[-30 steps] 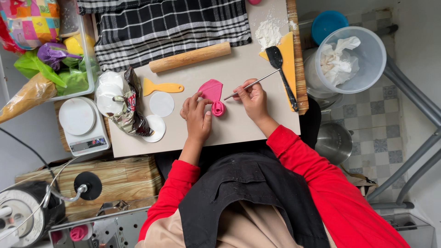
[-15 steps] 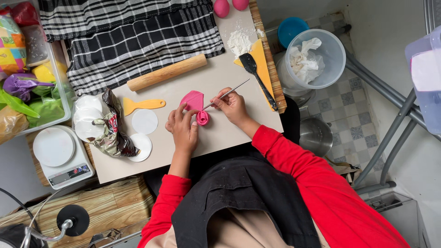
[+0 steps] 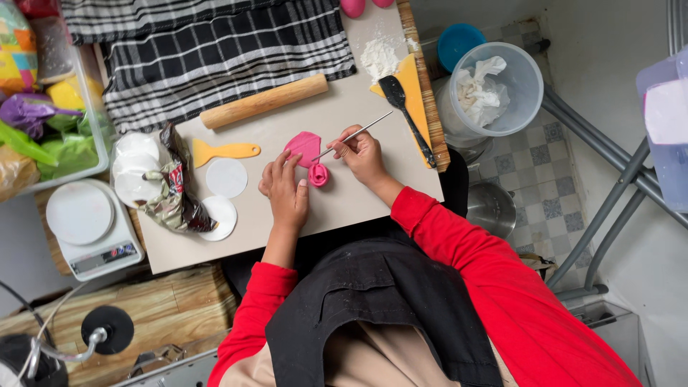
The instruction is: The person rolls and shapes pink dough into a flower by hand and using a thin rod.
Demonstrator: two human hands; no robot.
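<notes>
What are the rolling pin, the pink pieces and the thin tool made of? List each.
Rolling pin: wood, by its matte tan grain.
Pink pieces: soft dough or fondant, probably; one is rolled into a spiral.
Thin tool in the right hand: likely metal, slim, grey and shiny.

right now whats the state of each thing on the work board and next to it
pink dough rose: rolled up, left hand touching it
pink dough sheet: flat
thin metal tool: held in right hand
rolling pin: lying idle
yellow scraper: lying flat
clear tub: open, crumpled tissue inside
</notes>
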